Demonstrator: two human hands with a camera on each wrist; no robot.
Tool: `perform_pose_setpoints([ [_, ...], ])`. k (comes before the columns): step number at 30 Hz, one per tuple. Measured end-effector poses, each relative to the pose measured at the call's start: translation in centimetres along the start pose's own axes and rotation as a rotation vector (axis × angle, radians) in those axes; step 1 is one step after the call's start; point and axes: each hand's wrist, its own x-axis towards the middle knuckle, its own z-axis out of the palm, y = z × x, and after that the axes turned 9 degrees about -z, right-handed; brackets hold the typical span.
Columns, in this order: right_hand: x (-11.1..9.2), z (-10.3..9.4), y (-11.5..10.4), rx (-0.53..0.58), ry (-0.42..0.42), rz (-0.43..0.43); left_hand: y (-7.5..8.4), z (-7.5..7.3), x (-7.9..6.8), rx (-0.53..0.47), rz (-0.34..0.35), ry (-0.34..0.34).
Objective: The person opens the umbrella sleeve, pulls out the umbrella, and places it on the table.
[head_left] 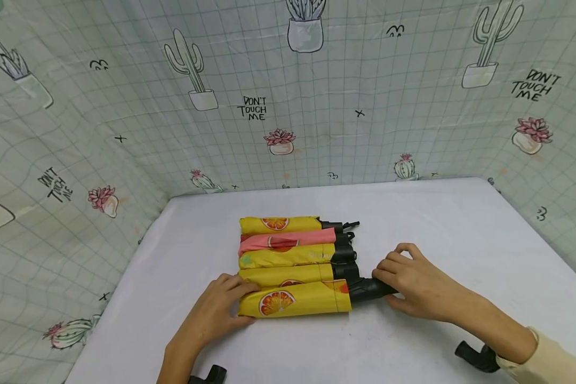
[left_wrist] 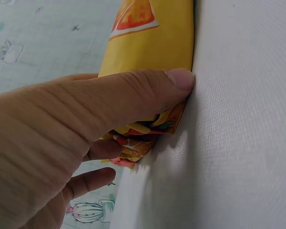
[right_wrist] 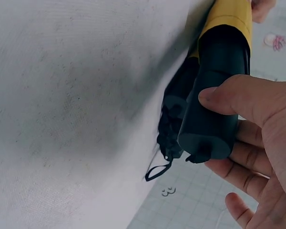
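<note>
Several folded umbrellas lie side by side in a column, their black handles to the right. Nearest me is a yellow umbrella (head_left: pixel 307 300) with an orange-slice print. My left hand (head_left: pixel 218 305) pinches its left end, the thumb (left_wrist: pixel 148 90) along the near side and fingers on the far side. With thumb and fingers my right hand (head_left: pixel 415 282) holds its black handle (right_wrist: pixel 212 100), which sits raised off the table in the right wrist view. Beyond it lie another yellow umbrella (head_left: pixel 269 275), a yellow one (head_left: pixel 288 256), a pink one (head_left: pixel 312 236) and the farthest yellow one (head_left: pixel 297 224).
A white-covered table (head_left: pixel 403 213) bears everything. Behind and beside it hangs a grid-patterned cloth (head_left: pixel 317 138) with cactus prints. Black curved pieces show at the left wrist (head_left: pixel 215 374) and the right wrist (head_left: pixel 477 357). A strap loop (right_wrist: pixel 158 171) hangs from one umbrella.
</note>
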Motion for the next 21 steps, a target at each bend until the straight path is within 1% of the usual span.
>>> perform_pose_setpoints([
  [10, -0.41, -0.27, 0.26, -0.006, 0.006, 0.006, 0.10, -0.09, 0.18, 0.011, 0.003, -0.009],
  [15, -0.71, -0.38, 0.48, -0.006, 0.006, 0.015, 0.03, -0.23, 0.34, 0.011, 0.024, 0.006],
  [21, -0.87, -0.37, 0.67, -0.007, 0.007, -0.003, -0.04, -0.21, 0.03, 0.009, 0.009, -0.005],
])
